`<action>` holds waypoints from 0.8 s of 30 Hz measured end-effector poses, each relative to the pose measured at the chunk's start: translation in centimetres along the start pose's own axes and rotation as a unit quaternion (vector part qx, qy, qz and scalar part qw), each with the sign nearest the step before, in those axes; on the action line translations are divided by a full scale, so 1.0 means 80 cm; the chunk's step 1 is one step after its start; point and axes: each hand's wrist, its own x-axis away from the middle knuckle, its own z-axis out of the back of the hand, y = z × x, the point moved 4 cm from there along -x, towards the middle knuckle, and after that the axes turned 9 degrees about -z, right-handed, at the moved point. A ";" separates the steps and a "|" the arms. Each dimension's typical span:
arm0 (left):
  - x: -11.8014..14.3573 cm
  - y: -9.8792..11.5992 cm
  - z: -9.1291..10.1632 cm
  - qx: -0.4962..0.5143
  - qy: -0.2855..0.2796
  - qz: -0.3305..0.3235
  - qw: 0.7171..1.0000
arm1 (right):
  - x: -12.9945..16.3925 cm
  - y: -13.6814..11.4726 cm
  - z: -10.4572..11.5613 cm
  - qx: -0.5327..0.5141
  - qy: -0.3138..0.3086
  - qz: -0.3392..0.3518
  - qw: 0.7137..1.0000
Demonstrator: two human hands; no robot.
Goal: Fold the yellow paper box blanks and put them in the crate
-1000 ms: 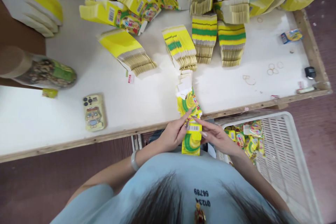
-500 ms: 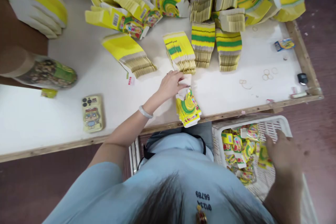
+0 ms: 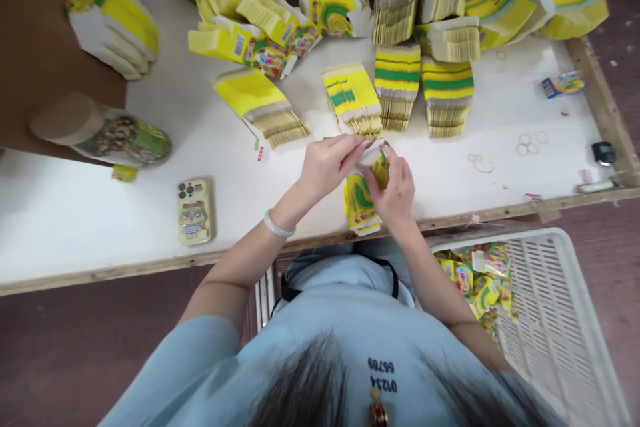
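Note:
Above the near edge of the table, my left hand pinches the white end of a small yellow-and-green carton. My right hand grips the same carton from the other side, thumb and fingers closed on it. Fingers hide part of the carton. Right below my hands lies a fanned stack of flat printed cartons with a yellow-and-green swirl. Just beyond my fingers rests another stack of flat yellow cartons, its grey-brown edges toward me.
More carton stacks line the back. A phone and a lidded jar lie left. Rubber bands, a small blue box and a black cap lie right. Below the wooden edge, a white basket holds several filled cartons.
My right hand has come up from over the basket to the table and now grips a carton with my left. The view has shifted slightly, so the table things appear farther right.

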 end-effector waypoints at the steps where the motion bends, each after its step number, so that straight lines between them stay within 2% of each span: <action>1: -0.001 -0.004 -0.002 0.001 0.005 0.013 1.000 | -0.001 0.004 -0.009 -0.001 -0.008 -0.014 1.000; 5: 0.002 -0.030 -0.020 0.048 -0.011 0.080 0.996 | 0.000 0.018 -0.021 0.002 -0.006 -0.036 0.999; 7: 0.014 -0.037 -0.034 0.066 -0.033 0.084 0.994 | 0.001 0.025 -0.023 -0.003 -0.001 -0.061 0.998; 10: 0.050 -0.039 -0.058 0.045 -0.086 0.072 0.993 | -0.002 0.043 -0.026 -0.031 0.010 -0.120 0.992; 14: 0.105 -0.038 -0.086 0.026 -0.144 0.107 0.983 | -0.018 0.073 -0.024 -0.044 0.042 -0.172 0.983; 16: 0.118 -0.036 -0.092 0.026 -0.152 0.117 0.981 | -0.029 0.084 -0.014 -0.046 0.073 -0.181 0.980; 19: 0.117 -0.034 -0.091 0.022 -0.156 0.126 0.979 | -0.042 0.086 0.010 -0.083 0.117 -0.188 0.972; 24: 0.100 -0.026 -0.079 0.027 -0.171 0.128 0.977 | -0.038 0.058 0.050 -0.149 0.165 -0.212 0.952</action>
